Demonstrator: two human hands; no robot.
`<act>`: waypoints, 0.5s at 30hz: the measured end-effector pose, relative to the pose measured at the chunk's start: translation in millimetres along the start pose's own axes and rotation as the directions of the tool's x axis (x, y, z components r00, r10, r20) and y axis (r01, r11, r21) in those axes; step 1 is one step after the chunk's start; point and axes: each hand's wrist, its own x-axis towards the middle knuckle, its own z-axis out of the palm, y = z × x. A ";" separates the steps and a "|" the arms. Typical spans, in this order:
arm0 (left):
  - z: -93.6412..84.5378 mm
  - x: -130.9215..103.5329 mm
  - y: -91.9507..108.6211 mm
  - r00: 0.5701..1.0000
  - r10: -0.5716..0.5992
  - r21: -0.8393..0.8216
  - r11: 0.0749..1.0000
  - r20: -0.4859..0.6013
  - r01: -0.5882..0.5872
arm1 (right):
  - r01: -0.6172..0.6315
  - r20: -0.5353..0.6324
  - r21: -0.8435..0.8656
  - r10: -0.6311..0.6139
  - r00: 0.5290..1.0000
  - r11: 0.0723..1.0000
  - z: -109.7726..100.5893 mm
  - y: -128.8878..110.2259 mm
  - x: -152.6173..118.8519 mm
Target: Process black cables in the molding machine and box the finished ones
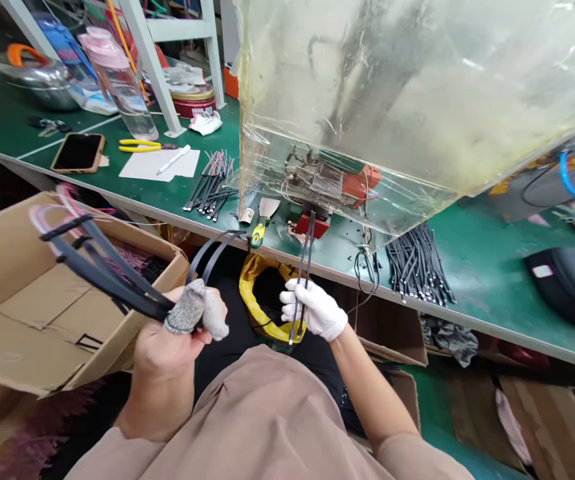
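Observation:
My left hand (167,360), with grey cloth covers on the thumb and a finger, is closed round a bundle of black cables (127,280). Pink wires stick out of the bundle's far end, and some strands curve toward the table edge. In a white glove, my right hand (315,308) pinches two thin black cables (307,253) near their tips. Their upper ends reach the red block (312,225) at the front of a small machine (327,180). A cloudy plastic shield (392,80) covers that machine, so its inside shows only partly.
A cardboard box (17,320) stands at left, a yellow-rimmed bag (252,293) below the table edge. On the green table lie a scraper (262,223), short pink-ended cables (210,190), a pile of black cables (420,263), yellow pliers (140,145), a phone (78,152) and a black case (570,283).

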 end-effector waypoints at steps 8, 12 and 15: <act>7.6 8.6 -11.9 0.997 -0.071 0.021 0.997 -0.039 0.072 | 0.177 -0.065 0.106 -0.171 0.983 0.978 33.4 -79.7 52.8; 3.7 10.3 -11.6 0.995 -0.073 -0.017 0.997 -0.069 0.071 | 0.156 -0.124 0.167 -0.136 0.983 0.973 40.4 -97.6 69.3; 2.5 10.8 -11.1 0.992 -0.096 -0.041 0.995 -0.082 0.093 | 0.142 -0.159 0.220 -0.108 0.981 0.965 39.6 -102.2 75.9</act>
